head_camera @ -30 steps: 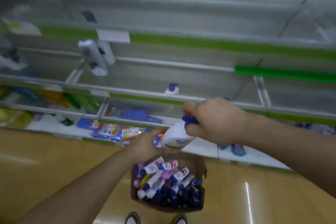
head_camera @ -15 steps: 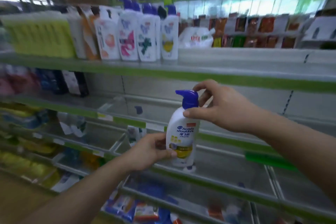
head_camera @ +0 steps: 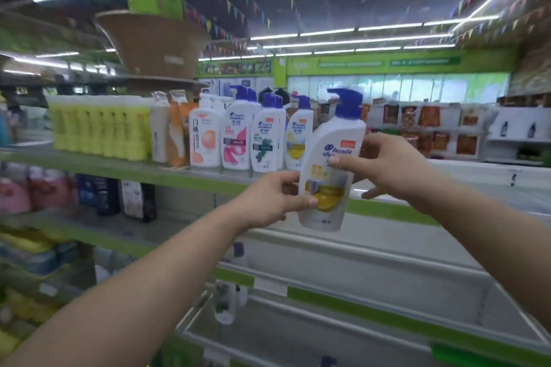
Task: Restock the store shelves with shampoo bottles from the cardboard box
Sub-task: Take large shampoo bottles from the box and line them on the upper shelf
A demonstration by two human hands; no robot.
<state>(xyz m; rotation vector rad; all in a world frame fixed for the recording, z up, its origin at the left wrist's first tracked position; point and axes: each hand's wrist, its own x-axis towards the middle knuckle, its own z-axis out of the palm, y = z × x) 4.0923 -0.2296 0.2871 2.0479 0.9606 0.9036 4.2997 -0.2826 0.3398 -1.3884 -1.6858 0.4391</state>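
Ahead, the upper shelf [head_camera: 387,210] carries a row of standing bottles [head_camera: 238,134], with bare board to their right. The shampoo bottle [head_camera: 325,188], near upright and tipped slightly right, pump uppermost, hangs in front of that gap, base below the shelf lip. The left hand [head_camera: 268,199] grips its lower body, the right hand [head_camera: 393,167] its middle.

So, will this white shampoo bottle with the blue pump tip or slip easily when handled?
Probably stiff: the shampoo bottle shows no dent under the left hand and right hand. Its smooth plastic may be slippery. Tall, narrow and topped by a blue pump, it could tip if set on the shelf tilted, as now.
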